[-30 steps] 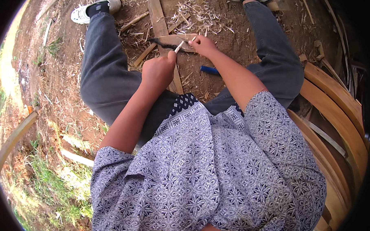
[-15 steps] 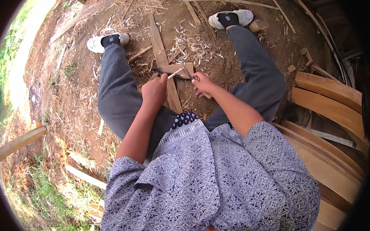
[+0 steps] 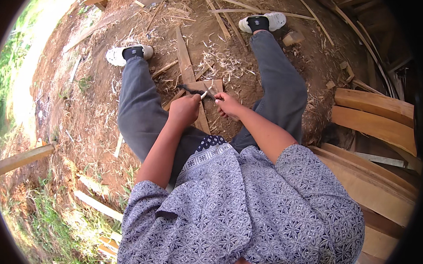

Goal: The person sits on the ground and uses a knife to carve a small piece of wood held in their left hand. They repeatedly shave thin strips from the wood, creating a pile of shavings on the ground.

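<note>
Sitting with legs spread, the person holds a pale stick (image 3: 204, 94) in the left hand (image 3: 184, 109), whose fingers are closed around its near end. The stick points up and to the right, its far end free above a short board (image 3: 218, 86). In the right hand (image 3: 228, 106) the fingers are drawn in narrowly on a thin, dark blade (image 3: 207, 88); its handle is mostly hidden by the hand. Blade and stick cross between the two hands, though whether their edges touch is too small to tell. The hands are near each other but apart, both just on the person's side of the board.

The board lies across a long plank (image 3: 184, 58) that runs away over the dirt (image 3: 98, 80) between the legs. A ragged black strip (image 3: 191, 90) lies along the board's left part; what it is made of cannot be told. Curled shavings (image 3: 225, 61) are scattered beyond the board, mostly to the right of the plank.

Grey trousers (image 3: 143, 106) and a patterned shirt (image 3: 223, 192) clothe the person, with white shoes (image 3: 117, 56) planted well apart. Near the right shoe lies a wood block (image 3: 293, 38). Curved timbers (image 3: 374, 121) are stacked at the right, while a beam (image 3: 21, 161) and grass (image 3: 51, 216) show at the left.
</note>
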The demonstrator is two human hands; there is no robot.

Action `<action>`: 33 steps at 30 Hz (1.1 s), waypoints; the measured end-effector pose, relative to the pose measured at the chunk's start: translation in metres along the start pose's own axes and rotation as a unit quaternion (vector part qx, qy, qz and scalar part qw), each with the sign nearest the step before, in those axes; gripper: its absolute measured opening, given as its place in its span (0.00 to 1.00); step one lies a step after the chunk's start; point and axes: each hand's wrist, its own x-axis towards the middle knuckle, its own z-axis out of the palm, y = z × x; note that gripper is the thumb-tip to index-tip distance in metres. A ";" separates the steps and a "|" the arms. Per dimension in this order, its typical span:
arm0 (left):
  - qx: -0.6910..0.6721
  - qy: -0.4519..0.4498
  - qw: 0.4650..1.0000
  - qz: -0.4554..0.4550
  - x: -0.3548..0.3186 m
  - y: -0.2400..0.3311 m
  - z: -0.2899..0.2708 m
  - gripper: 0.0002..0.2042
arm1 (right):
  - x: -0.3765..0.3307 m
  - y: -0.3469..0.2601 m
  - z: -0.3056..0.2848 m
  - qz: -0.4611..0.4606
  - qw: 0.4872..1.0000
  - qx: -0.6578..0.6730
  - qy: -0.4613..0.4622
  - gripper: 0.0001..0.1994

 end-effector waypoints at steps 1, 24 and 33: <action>0.010 -0.005 1.000 0.004 -0.001 -0.001 0.002 0.06 | -0.003 -0.004 0.004 0.009 1.000 -0.003 -0.011 0.18; 0.084 -0.010 0.996 -0.009 -0.009 0.027 0.006 0.05 | -0.005 -0.010 0.002 -0.041 0.998 -0.034 0.033 0.12; 0.148 -0.038 0.987 0.044 -0.009 0.033 0.023 0.08 | -0.035 -0.022 0.000 -0.143 0.948 -0.259 0.116 0.16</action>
